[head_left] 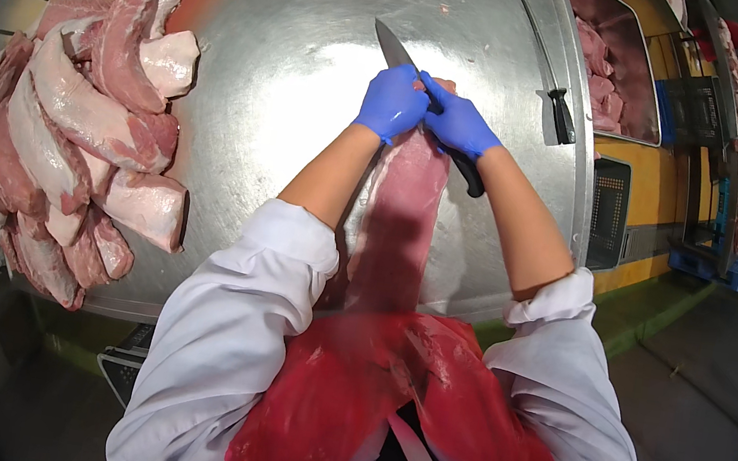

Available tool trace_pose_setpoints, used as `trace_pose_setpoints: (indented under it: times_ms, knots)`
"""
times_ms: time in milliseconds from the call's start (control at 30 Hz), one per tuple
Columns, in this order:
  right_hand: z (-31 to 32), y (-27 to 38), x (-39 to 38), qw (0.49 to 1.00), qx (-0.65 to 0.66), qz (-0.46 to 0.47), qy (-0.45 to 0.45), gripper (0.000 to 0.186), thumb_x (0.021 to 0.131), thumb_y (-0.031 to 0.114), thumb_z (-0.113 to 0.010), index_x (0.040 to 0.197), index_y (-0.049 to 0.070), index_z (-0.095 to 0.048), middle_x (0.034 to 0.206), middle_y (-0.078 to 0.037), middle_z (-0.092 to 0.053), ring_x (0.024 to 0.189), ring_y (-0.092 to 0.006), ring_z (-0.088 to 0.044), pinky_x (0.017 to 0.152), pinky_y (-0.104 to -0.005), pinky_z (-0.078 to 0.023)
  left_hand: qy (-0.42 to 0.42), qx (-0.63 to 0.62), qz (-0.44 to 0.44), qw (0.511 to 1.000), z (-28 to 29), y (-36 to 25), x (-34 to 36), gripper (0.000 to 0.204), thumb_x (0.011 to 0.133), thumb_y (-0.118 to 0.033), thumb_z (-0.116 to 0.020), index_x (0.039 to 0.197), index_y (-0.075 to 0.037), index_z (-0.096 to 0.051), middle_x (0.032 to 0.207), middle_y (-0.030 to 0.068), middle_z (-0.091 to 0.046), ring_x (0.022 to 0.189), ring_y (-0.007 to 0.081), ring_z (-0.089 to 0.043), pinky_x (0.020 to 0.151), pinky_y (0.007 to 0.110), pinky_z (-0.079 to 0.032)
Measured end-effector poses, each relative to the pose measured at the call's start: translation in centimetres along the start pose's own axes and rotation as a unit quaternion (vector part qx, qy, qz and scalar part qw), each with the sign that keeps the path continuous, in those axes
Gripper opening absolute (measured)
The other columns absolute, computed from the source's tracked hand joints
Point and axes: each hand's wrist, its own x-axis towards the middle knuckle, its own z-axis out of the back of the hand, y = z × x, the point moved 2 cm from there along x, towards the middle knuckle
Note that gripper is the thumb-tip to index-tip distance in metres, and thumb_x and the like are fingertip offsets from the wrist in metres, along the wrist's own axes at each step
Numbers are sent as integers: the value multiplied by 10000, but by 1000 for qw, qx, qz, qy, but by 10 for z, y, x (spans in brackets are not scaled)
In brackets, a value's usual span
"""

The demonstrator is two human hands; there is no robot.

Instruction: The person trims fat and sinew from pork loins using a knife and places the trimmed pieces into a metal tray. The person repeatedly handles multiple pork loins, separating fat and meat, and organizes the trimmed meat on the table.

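Note:
A long slab of pink meat, pale along its left edge, lies lengthwise in front of me. Both my hands wear blue gloves and meet at its far end. My left hand is closed on the meat's left side, its fingertips hidden. My right hand is closed round the black handle of a knife; the blade points away and to the left, past my left hand. Below the right hand a black handle end sticks out; I cannot tell whether it belongs to the same knife.
The metal table carries a heap of pale and pink meat pieces on the left. A sharpening steel lies at the right edge. Beyond that edge are a metal tub of meat and a dark crate.

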Motion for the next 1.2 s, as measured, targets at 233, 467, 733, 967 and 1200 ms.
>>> trace_pose_setpoints:
  times_ms: [233,467,733,967,1200]
  knots:
    - [-1,-30,-62,999,-21,39,23,694,912,172,-569,1562,191,-326,772,-186,-701,589,-259,-680,649,-361,-568,50,-87,23,995,8,6,20,209,775,-184,-648,777,25,-642,784,212,-673,743,310,-667,699,389,-530]
    - [-23,-28,-57,997,69,14,11,699,923,144,-556,1575,206,-308,773,-159,-699,588,-221,-676,645,-351,-567,41,-52,3,998,26,-10,44,201,824,-177,-708,774,4,-636,710,94,-657,659,170,-603,640,336,-501]
    - [-45,-22,-38,987,152,0,-50,730,929,80,-558,1590,184,-267,702,-100,-648,530,-166,-626,552,-325,-544,86,-218,-10,972,16,-53,24,183,857,-119,-679,738,12,-635,640,91,-629,507,160,-600,471,319,-477]
    - [-69,-16,-71,995,87,10,-57,713,920,75,-543,1581,144,-284,715,-107,-671,530,-167,-635,560,-327,-552,113,-250,39,961,36,-62,6,115,858,-117,-637,836,-13,-681,756,60,-641,663,121,-587,642,282,-494]
    - [-106,-32,-155,999,41,16,28,712,914,144,-533,1577,213,-282,817,-275,-677,691,-379,-699,716,-444,-561,69,-340,10,938,67,-62,-6,100,883,-83,-654,921,8,-670,802,47,-634,707,111,-585,653,261,-482]
